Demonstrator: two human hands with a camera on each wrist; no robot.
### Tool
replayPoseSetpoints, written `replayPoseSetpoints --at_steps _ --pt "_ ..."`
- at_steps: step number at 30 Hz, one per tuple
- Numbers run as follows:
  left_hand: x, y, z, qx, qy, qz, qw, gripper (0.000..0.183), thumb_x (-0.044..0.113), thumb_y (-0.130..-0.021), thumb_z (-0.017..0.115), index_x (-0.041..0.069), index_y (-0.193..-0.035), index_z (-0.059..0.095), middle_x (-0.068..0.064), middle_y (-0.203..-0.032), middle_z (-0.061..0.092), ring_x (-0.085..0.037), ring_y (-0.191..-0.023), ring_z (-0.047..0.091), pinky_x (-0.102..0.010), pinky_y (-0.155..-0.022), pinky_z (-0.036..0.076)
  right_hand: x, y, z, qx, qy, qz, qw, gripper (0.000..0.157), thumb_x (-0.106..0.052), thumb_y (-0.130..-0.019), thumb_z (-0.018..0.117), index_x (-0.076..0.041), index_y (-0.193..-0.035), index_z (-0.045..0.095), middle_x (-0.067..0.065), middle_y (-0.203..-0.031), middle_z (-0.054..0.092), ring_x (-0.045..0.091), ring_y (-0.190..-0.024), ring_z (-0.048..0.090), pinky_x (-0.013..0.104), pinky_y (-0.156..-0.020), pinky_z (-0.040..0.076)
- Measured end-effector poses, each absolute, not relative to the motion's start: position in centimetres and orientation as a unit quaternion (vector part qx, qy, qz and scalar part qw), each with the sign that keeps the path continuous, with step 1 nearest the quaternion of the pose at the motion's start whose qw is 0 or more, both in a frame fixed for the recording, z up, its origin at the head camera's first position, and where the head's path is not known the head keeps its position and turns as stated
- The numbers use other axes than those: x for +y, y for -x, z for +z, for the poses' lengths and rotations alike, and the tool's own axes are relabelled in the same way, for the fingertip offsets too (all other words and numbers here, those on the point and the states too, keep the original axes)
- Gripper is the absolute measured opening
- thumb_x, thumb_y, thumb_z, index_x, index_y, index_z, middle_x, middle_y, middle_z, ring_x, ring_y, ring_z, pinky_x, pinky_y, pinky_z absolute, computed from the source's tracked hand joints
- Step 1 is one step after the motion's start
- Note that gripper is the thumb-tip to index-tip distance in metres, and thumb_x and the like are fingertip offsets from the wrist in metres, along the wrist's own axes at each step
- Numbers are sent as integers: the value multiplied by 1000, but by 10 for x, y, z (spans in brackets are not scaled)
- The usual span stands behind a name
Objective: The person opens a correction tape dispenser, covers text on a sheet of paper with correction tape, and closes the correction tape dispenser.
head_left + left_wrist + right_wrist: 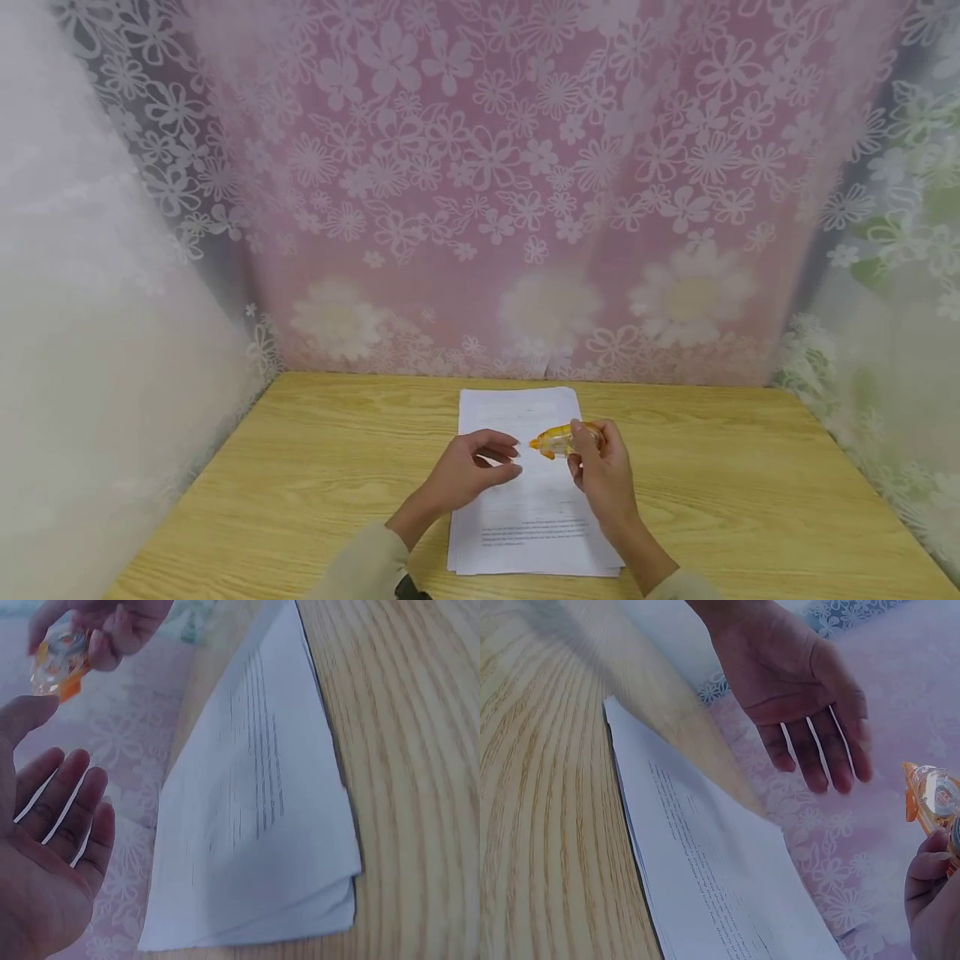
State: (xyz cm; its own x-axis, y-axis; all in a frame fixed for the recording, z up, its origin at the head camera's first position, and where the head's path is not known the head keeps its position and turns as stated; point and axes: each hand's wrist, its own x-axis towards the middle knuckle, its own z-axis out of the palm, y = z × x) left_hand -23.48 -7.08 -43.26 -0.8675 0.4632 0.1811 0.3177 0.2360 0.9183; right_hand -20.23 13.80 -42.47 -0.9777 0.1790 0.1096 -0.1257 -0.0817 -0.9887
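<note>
An orange, see-through correction tape dispenser [557,440] is pinched between the thumb and fingers of my right hand [606,475], above a stack of printed paper [536,508]. Its tip points left, toward my left hand [468,473]. That hand hovers over the paper's left side with nothing in it, fingers relaxed and apart from the thumb. In the left wrist view the dispenser [60,664] shows a round reel inside its clear case. The right wrist view catches the dispenser [934,796] at its right edge, and the left palm faces it.
The paper lies on a wood-grain table [750,483], its sheets slightly out of line at the edges. A pink flowered curtain [480,167] hangs behind the table, with pale sheets at both sides. A dark band [408,587] shows at the left wrist.
</note>
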Motion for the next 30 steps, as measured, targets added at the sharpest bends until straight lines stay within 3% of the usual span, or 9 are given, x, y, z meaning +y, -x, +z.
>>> replayPoseSetpoints --at_steps 3,8,14,23,30 --pt "-63 233 -432 778 -247 572 77 30 19 -87 72 9 -114 67 -2 -101 68 -15 -92 63 -27 -77 50 136 202 -425 -668 23 737 102 33 -32 -101 50 -1 -107 43 8 -83 49 11 -59 44 18 -46 33" --pt "-55 234 -431 762 -236 597 85 30 13 -86 73 4 -114 66 -13 -103 67 -20 -91 63 -27 -76 51 134 200 -425 -667 15 738 104 32 -33 -100 51 -2 -105 44 6 -80 50 10 -58 44 17 -46 33" --pt "-49 236 -433 744 -248 611 108 25 18 -85 74 8 -108 70 -7 -100 70 -15 -90 64 -28 -77 52 131 198 -426 -665 5 740 105 32 -32 -100 51 -2 -104 43 7 -75 48 10 -57 43 18 -45 32" --pt "-43 236 -435 728 -236 636 98 17 22 -84 75 10 -96 76 0 -90 71 -18 -80 66 -49 -76 52 129 195 -428 -662 -13 741 114 29 -29 -101 50 0 -105 43 9 -73 47 10 -54 42 18 -44 31" --pt "-38 236 -432 730 -232 635 98 17 19 -83 76 7 -95 76 -1 -89 71 -16 -78 66 -30 -70 54 129 193 -426 -662 -17 738 127 29 -28 -101 50 1 -105 43 10 -72 47 10 -53 42 18 -43 31"
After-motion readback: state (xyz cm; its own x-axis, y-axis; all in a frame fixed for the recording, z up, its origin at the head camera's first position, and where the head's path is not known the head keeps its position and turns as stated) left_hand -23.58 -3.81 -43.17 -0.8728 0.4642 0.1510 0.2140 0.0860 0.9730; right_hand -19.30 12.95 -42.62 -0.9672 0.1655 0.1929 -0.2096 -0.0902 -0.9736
